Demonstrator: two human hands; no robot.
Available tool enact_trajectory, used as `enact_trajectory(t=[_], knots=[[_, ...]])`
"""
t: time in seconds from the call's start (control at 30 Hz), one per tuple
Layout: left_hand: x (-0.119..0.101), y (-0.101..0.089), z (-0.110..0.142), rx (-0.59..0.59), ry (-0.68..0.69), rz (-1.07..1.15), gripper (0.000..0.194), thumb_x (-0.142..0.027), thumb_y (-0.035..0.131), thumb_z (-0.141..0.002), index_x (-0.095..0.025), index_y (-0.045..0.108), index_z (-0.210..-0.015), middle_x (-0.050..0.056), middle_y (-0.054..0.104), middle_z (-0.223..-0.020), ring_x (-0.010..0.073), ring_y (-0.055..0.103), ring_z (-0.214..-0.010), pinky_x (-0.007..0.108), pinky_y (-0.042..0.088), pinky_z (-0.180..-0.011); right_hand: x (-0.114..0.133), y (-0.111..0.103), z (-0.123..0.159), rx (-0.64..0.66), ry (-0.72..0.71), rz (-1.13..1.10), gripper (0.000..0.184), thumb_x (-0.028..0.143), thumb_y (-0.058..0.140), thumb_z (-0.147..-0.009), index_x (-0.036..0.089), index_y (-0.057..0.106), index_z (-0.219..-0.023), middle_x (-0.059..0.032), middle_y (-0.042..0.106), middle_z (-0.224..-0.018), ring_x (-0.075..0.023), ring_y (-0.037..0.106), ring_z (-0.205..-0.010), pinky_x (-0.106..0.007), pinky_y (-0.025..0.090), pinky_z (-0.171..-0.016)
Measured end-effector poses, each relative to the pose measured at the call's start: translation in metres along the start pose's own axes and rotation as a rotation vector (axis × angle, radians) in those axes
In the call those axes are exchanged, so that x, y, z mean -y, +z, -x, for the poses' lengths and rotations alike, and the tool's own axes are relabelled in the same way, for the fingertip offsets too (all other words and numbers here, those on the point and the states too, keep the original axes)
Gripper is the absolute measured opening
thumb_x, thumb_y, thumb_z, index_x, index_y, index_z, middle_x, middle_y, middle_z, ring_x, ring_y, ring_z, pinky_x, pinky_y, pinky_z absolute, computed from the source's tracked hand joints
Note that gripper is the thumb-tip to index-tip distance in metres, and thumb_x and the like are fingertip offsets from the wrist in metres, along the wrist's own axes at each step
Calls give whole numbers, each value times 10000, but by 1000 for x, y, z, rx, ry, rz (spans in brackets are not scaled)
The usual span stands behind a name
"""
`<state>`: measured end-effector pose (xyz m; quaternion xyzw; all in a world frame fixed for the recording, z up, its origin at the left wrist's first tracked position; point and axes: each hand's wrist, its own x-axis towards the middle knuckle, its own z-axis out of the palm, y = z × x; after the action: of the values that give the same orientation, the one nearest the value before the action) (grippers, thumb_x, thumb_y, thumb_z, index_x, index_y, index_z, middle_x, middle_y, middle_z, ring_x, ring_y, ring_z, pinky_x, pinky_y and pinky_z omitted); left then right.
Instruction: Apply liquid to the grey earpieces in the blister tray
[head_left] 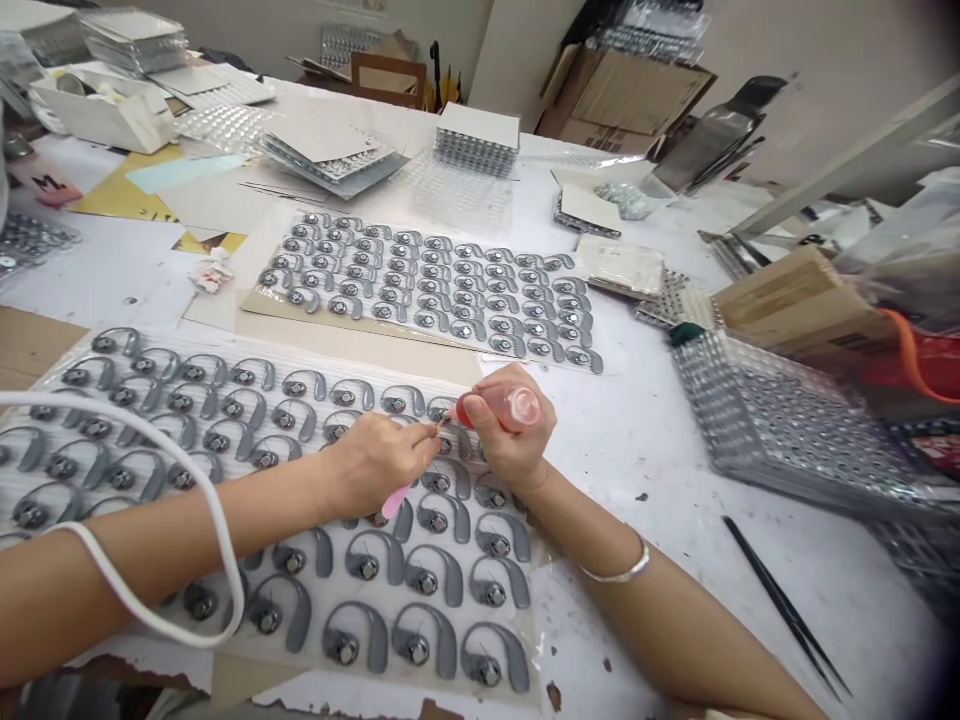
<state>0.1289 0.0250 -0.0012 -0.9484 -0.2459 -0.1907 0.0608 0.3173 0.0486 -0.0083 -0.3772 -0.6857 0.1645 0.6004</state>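
Observation:
My left hand (375,465) is closed in a pinch around a slim tool with a flat pink end (395,500); its tip is hard to make out. In my right hand (517,450) is a small reddish squeeze bottle (510,408), tilted with its nozzle toward my left fingertips. Both hands meet just above a sheet of grey ear-hook earphone parts (424,580), each with a round metallic piece and fine wires. Some of these parts are hidden beneath my hands and left forearm.
A second sheet of similar parts (427,280) lies farther back. Black tweezers (784,605) rest at right, beside stacked clear trays (810,420). A white cable (217,500) loops over my left forearm. Card-topped stacks (476,140) and a white box (105,108) stand behind.

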Motion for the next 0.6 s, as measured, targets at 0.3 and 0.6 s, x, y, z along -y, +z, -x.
enact_trajectory(t=[0.3, 0.6], knots=[[-1, -2, -1, -72, -1, 15, 165, -74, 437, -866, -98, 600, -854, 102, 705, -906, 160, 674, -616, 241, 478, -410, 1, -1, -2, -9, -41, 8, 95, 222, 654, -770, 200, 586, -706, -7, 587, -655, -138, 553, -599, -313, 470, -568], [-1, 0, 0, -12, -13, 21, 171, -78, 432, -866, -99, 602, -874, 125, 696, -926, 158, 673, -641, 224, 495, -440, 2, 0, -2, 0, -52, 18, 112, 232, 649, -773, 199, 578, -693, -5, 592, -646, -136, 558, -587, -307, 471, -550]])
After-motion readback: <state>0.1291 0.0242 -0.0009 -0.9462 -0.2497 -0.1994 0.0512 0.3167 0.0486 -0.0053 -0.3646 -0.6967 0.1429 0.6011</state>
